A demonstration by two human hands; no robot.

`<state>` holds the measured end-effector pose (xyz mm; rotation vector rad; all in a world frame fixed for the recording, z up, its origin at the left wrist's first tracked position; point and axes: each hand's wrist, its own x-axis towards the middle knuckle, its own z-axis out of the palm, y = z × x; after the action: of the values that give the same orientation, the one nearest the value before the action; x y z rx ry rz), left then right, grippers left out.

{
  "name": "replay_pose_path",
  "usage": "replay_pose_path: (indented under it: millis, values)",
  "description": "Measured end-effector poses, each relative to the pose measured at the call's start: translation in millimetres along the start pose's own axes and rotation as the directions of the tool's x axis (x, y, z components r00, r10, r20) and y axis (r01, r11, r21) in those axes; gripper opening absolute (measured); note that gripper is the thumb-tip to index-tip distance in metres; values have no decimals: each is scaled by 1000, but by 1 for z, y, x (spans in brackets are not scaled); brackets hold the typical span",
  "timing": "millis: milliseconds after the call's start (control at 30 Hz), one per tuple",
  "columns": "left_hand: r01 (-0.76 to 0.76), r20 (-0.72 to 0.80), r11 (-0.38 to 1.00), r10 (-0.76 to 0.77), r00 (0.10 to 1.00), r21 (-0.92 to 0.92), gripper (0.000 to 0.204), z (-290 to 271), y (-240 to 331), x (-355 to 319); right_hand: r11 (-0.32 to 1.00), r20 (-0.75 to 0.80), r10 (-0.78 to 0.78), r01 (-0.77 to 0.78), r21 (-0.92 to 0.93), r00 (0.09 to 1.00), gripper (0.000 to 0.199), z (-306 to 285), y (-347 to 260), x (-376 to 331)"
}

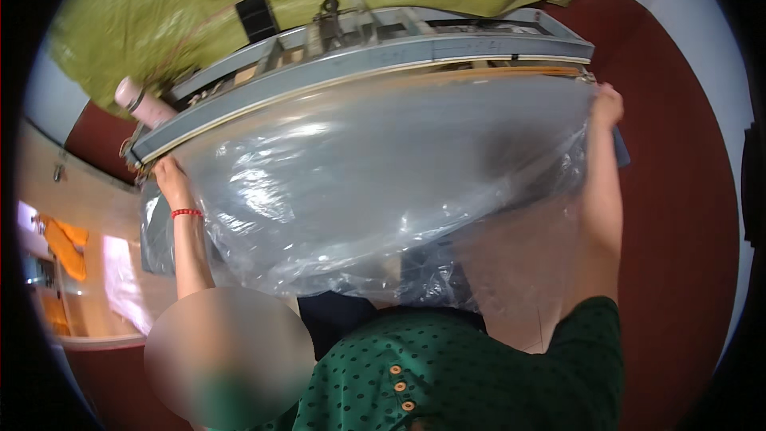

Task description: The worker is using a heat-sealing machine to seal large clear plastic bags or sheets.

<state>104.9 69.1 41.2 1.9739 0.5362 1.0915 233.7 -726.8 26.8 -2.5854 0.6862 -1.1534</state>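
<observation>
clear plastic bag (pixel 375 183) (one) between two hands, left hand (pixel 169 174), right hand (pixel 606 106)

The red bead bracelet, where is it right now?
In the head view, the red bead bracelet circles the left wrist at picture left, just below the left hand gripping the clear plastic bag.

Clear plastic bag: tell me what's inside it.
Through the clear plastic bag only a dark, folded-looking shape shows, low down. Glare and wrinkles blur it; its kind cannot be told.

Plastic bag (pixel 375 183) across grey machine (pixel 447 52)
</observation>
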Motion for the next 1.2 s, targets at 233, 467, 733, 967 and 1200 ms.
replay_pose_path:
  millis: [233,467,733,967,1200]
  values:
    - [-112,20,992,111,994,60,21,28,-121,40,617,96,81,-126,777,992,17,83,-37,-19]
    - [-33,38,986,39,999,-164,21,35,-132,50,644,134,281,-290,708,950,15,86,-44,-13]
    - [215,-19,931,-231,973,-296,7,22,-142,60,419,39,351,-195,887,936,18,95,-11,2]
    - [149,237,961,-93,967,-232,4,-12,-58,18,683,-221,107,90,725,969,23,26,-147,-43]
    - [156,186,816,-61,981,-556,10,-107,29,-27,374,-302,-727,724,579,616,15,-77,-329,-189]
